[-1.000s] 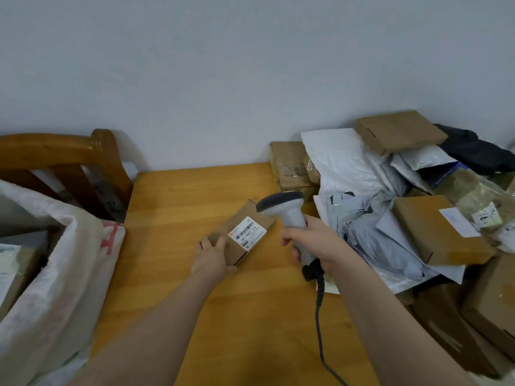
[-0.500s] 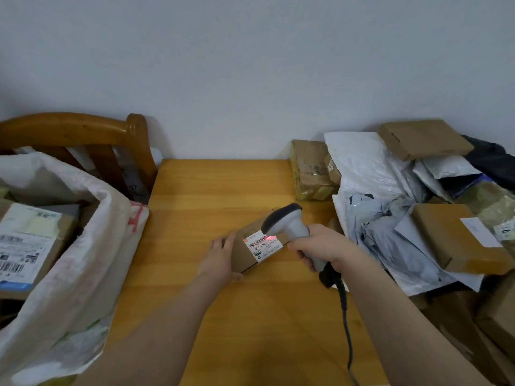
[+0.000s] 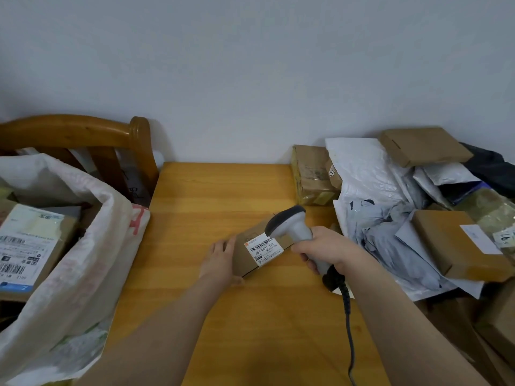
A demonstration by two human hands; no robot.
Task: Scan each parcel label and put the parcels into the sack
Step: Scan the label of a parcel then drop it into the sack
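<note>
Mid-task, approx.: small parcel at desk centre, label up, left hand flat against its left end, right hand gripping scanner over it; sack at left holds min. one labelled box, unscanned pile at right remains.

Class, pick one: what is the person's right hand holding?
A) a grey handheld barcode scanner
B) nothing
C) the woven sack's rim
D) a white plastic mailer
A: the right hand grips the handle of the grey handheld barcode scanner, its head near the white label on the small brown cardboard parcel.
</note>
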